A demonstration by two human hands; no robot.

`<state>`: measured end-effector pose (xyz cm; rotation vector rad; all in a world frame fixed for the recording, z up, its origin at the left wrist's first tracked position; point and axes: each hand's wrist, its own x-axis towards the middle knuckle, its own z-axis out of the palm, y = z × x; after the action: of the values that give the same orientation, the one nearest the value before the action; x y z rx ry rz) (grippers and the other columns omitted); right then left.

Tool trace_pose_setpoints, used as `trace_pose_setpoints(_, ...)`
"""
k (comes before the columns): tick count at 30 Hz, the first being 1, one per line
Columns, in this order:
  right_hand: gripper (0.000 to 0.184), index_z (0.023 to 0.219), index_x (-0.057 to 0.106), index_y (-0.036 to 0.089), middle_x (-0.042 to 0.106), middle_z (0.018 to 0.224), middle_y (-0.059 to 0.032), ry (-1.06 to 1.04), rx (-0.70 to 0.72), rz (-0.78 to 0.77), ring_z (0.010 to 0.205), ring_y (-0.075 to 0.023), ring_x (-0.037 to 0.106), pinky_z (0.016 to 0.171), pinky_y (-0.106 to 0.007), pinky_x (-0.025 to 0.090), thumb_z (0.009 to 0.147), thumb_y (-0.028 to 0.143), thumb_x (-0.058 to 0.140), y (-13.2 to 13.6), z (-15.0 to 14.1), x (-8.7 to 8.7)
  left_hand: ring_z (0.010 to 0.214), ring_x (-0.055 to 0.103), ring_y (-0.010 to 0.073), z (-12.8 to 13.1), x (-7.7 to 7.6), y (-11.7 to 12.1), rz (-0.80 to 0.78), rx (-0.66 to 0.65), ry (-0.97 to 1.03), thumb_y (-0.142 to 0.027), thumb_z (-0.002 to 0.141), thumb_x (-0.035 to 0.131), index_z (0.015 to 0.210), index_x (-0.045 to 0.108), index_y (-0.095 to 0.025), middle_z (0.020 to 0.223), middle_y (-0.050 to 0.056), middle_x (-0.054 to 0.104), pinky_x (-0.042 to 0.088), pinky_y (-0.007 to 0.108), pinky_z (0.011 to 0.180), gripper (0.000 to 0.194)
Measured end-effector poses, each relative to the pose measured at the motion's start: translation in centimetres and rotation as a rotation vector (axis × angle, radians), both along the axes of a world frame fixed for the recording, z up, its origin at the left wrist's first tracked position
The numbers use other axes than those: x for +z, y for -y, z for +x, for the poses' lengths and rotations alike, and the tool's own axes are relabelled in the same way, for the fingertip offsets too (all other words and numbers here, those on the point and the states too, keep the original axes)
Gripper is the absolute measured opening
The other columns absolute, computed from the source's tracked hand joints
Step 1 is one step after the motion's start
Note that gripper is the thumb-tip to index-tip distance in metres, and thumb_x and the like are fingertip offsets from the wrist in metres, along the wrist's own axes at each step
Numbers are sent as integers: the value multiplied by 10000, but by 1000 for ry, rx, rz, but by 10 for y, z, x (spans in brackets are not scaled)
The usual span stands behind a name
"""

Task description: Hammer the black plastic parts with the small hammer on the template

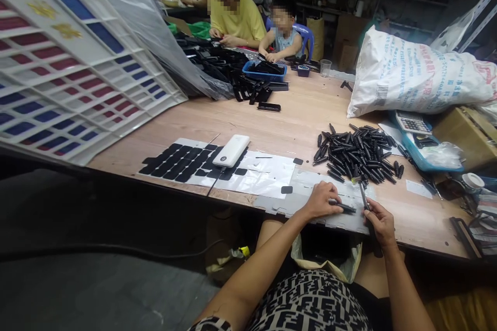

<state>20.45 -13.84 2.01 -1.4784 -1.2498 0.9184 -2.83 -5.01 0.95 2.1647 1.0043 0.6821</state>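
My left hand (321, 200) is closed on a small black elongated part (345, 207), holding it flat against a grey sheet (310, 186) at the near table edge. My right hand (379, 221) grips a thin dark tool (365, 200) that points up and away toward the part. Just beyond my hands lies a heap of similar black parts (357, 152). To the left, a white backing sheet (267, 173) carries rows of black adhesive pads (174, 161).
A white power bank (232, 150) rests on the pad sheet. A large white sack (415, 75) and a blue tray with a calculator (413, 124) sit right. Stacked display trays (70, 57) lean at left. Two people work at the far end beside a blue basket (264, 70).
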Motion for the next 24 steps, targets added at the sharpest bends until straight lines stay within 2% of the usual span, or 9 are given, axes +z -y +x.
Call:
trace_pose_setpoints(7, 474, 1171, 678, 137, 604, 728, 2, -10, -30, 3, 518, -117, 555, 514, -283, 481, 757, 368, 695, -1, -1, -1, 1252, 446, 280, -22, 0, 57, 93, -248, -22, -459, 680, 840, 899, 792, -347, 1306, 25, 581, 328, 429, 1088, 250)
trace_pose_setpoints(9, 469, 1167, 679, 139, 590, 743, 7, -6, -25, -5, 520, -113, 557, 516, -280, 480, 754, 360, 698, -1, -3, 1, 1302, 404, 301, -25, 0, 65, 139, -271, -56, -456, 688, 834, 911, 788, -330, 1375, 31, 538, 297, 446, 1116, 260)
trace_pose_setpoints(12, 466, 1175, 673, 142, 572, 746, 17, -10, -19, -14, 526, -106, 554, 522, -272, 472, 759, 349, 699, 1, -5, 3, 1313, 393, 313, -25, 0, 67, 145, -266, -57, -540, 667, 822, 942, 779, -308, 1393, 50, 523, 287, 451, 1124, 362)
trace_pose_setpoints(14, 465, 1178, 668, 141, 556, 726, 28, -12, -15, -15, 523, -102, 547, 522, -267, 466, 762, 346, 696, 2, -6, 4, 1270, 436, 295, -22, 2, 62, 108, -221, -27, -566, 675, 807, 974, 769, -304, 1335, 58, 565, 323, 432, 1097, 399)
trace_pose_setpoints(16, 463, 1173, 667, 135, 543, 706, 36, -6, -14, -11, 517, -102, 546, 520, -266, 463, 762, 346, 690, 2, -6, 3, 1186, 496, 261, -19, 4, 50, 72, -124, 2, -500, 746, 779, 1008, 757, -287, 1234, 63, 620, 374, 402, 1043, 339)
trace_pose_setpoints(18, 464, 1175, 666, 130, 542, 695, 38, 5, -10, -6, 513, -103, 548, 523, -268, 467, 766, 348, 681, 1, -6, 2, 1086, 538, 234, -15, 7, 31, 53, 12, 19, -390, 827, 723, 1045, 742, -255, 1120, 64, 657, 414, 381, 981, 258)
trace_pose_setpoints(21, 460, 1181, 664, 135, 547, 696, 39, 16, -7, -3, 508, -104, 553, 525, -272, 474, 775, 350, 668, 0, -6, 1, 1012, 542, 225, -9, 10, -6, 57, 211, 13, -282, 874, 652, 1114, 711, -223, 1038, 63, 658, 438, 379, 935, 254)
trace_pose_setpoints(24, 459, 1181, 661, 135, 554, 699, 37, 14, -12, -1, 510, -104, 556, 524, -271, 474, 779, 358, 663, 0, -5, 0, 1049, 519, 244, -4, 8, -38, 88, 290, -35, -225, 857, 651, 1158, 687, -227, 1081, 60, 645, 431, 393, 950, 303)
